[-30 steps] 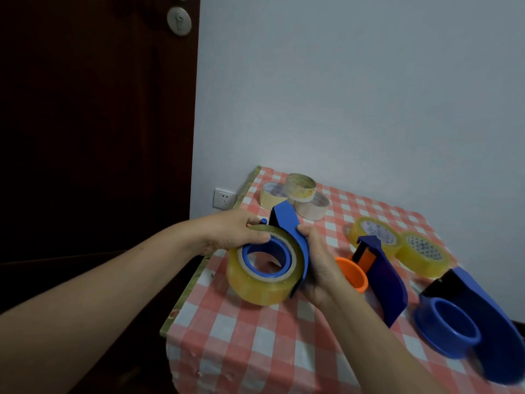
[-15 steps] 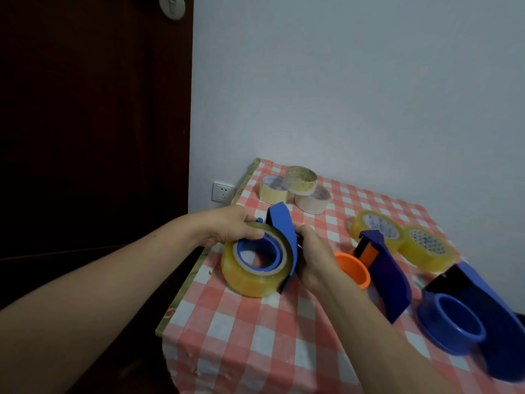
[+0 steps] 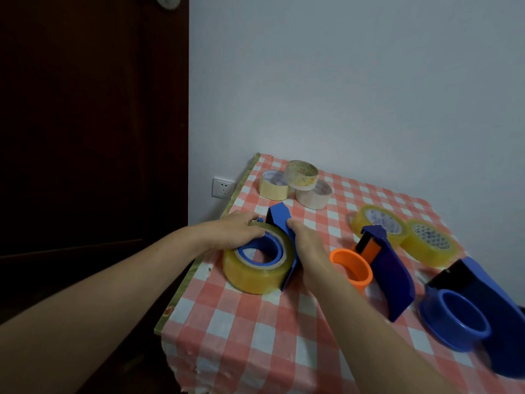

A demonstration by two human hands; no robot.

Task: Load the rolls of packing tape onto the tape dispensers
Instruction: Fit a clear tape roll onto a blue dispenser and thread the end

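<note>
The desk (image 3: 255, 336) with its checked cloth has its left edge just beside your work. At the right side lies the big blue dispenser (image 3: 483, 314), partly cut off by the view. The dispenser with the orange hub (image 3: 392, 274) lies between it and your right wrist. The yellow tape roll (image 3: 255, 273) sits on the hub of the small blue dispenser (image 3: 279, 220), close to the left edge. Your left hand (image 3: 235, 228) curls over the top of the roll; your right hand (image 3: 306, 248) grips the body of the small dispenser. Bare cloth lies between the roll and you.
</note>
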